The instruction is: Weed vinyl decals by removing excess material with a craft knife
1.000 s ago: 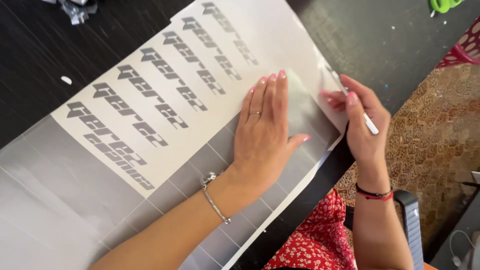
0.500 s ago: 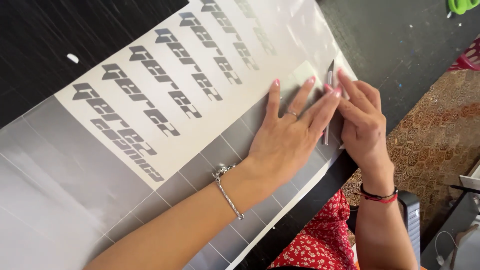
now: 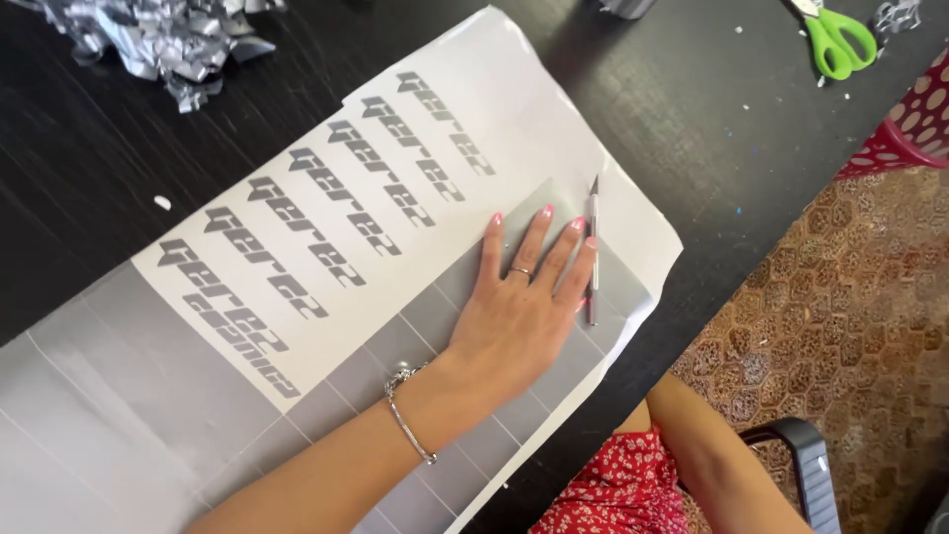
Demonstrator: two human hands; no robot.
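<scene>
Your left hand [image 3: 514, 321] lies open and flat on the vinyl sheet [image 3: 326, 326], the craft knife [image 3: 592, 252] loose at its 2 o'clock. Your right hand is out of view — a sideways slide could meet the blade or crease the sheet.

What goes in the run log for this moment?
left hand flat on vinyl sheet | craft knife beside fingers | right hand out of view

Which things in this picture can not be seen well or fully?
Head view:
- Right hand: out of frame; only its forearm shows at the lower edge.
- Green scissors: blades cut off by the top edge.
- Vinyl sheet: runs off the left and bottom edges.
- Under the left hand: sheet hidden.
</scene>
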